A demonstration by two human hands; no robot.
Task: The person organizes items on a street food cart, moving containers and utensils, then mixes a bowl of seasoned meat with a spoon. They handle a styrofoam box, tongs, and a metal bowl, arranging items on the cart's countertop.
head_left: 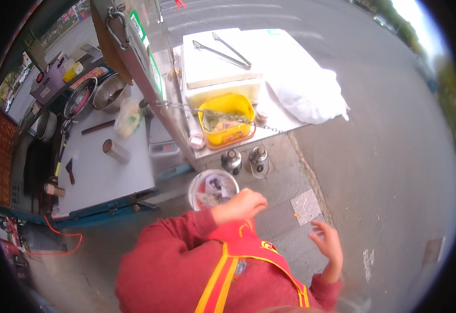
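My left hand (244,204) is held in front of my red apron (243,235), its fingers curled together and nothing visible in them. It hovers just beside a white bucket (192,194) with crumpled refuse inside. Off to the right, my right hand (328,242) is raised with fingers bent and apart, holding nothing. Two metal canisters (259,160) stand on the paving ahead of my hands. Beyond them, a yellow basket (241,103) with what look like banknotes sits at the edge of a white stand (280,122). Neither hand touches any of these.
Tongs (222,55) lie on a white foam box (202,73), near a white plastic bag (316,94). A chain (228,118) hangs across the stand from a metal post (149,78). At left, a worktop (97,172) carries a scale (164,149), a jar (117,151), a scraper (70,171) and bowls (110,94).
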